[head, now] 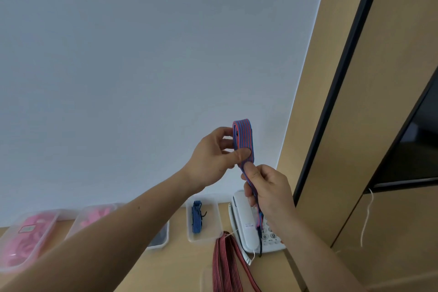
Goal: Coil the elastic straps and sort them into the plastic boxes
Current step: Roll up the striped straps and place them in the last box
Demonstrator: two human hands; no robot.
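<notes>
A blue-and-red striped elastic strap is raised in front of the white wall, partly wound into a flat loop. My left hand holds that loop, thumb pressed on its front and fingers behind it. Just below, my right hand pinches the strap's free tail, which hangs down over the telephone. On the wooden desk below stand clear plastic boxes: one holds a coiled blue striped strap, two at the left hold pink straps. A red-and-white striped strap lies loose on the desk.
A white desk telephone sits at the desk's right, beside a wooden cabinet with a dark panel. Another box with dark contents is half hidden behind my left forearm. A thin white cord hangs at the cabinet.
</notes>
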